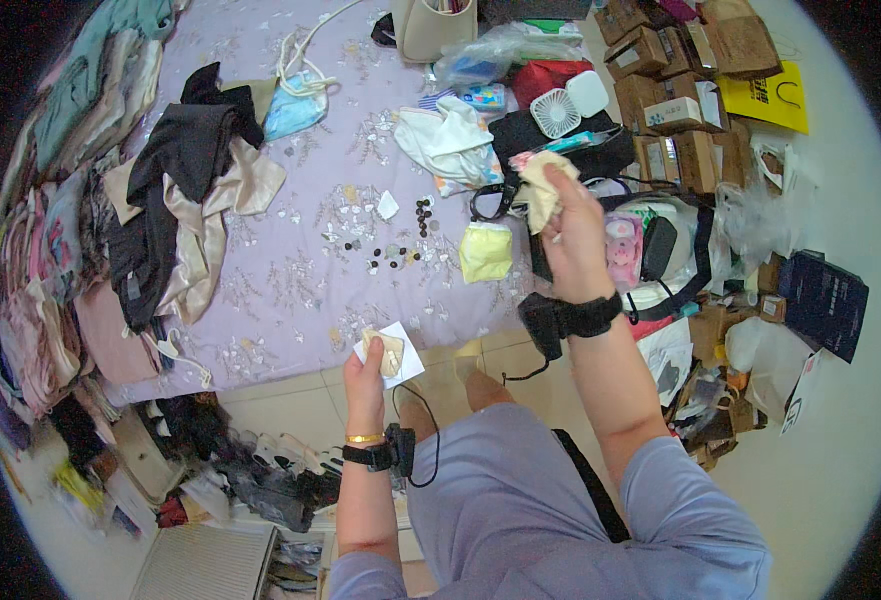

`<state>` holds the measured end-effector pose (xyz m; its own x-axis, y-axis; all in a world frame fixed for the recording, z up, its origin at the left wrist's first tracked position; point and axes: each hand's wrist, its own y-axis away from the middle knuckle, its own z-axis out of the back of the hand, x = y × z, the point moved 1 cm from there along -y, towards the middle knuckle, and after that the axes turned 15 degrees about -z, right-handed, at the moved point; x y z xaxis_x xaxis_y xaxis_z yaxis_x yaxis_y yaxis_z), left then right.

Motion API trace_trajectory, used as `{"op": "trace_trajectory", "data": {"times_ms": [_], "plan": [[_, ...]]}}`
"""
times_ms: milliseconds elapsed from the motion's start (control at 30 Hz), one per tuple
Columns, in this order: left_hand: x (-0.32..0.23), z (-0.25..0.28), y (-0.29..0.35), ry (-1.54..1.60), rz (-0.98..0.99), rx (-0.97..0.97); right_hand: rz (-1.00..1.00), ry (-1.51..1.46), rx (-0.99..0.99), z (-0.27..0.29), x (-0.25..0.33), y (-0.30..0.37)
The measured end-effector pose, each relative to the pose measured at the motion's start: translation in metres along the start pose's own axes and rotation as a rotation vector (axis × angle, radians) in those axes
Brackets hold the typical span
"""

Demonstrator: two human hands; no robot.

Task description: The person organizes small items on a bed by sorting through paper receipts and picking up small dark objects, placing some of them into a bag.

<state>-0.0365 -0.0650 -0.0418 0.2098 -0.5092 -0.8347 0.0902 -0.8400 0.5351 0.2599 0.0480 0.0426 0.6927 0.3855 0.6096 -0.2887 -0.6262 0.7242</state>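
Observation:
My left hand (362,378) is closed on a white card (409,362), with a small cream-coloured piece (388,352) lying on top under the thumb. Out to the right, my raised right hand (576,228) grips a crumpled cream cloth (540,192), held above the bag and the items at the bed's right side. On the lilac bedspread (305,235), between the hands, lies a pale yellow square pouch or cloth (486,252). Left of it are several small dark round beads (422,218) and a small white piece (388,206).
Dark and cream garments (185,170) lie on the bed's left part, beside stacked clothes (50,220). A white cloth (445,135), a white fan (557,112) and a blue mask (298,105) lie farther back. Cardboard boxes (680,150) are piled at right, near a yellow bag (768,97).

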Motion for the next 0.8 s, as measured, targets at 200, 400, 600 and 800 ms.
{"op": "trace_trajectory", "data": {"times_ms": [200, 400, 600, 800], "plan": [[-0.007, -0.001, -0.004, -0.005, -0.005, -0.017, 0.161, -0.105, -0.187, -0.001, 0.071, 0.011], [-0.003, -0.001, -0.007, 0.011, -0.019, -0.047, -0.141, 0.143, -0.232, 0.045, 0.138, -0.045], [0.002, -0.002, -0.006, -0.001, -0.014, -0.040, -0.208, 0.521, -0.365, 0.073, 0.148, -0.094], [0.007, 0.012, -0.002, 0.042, -0.011, -0.066, -0.136, 0.965, -0.266, 0.024, 0.120, -0.075]]}}
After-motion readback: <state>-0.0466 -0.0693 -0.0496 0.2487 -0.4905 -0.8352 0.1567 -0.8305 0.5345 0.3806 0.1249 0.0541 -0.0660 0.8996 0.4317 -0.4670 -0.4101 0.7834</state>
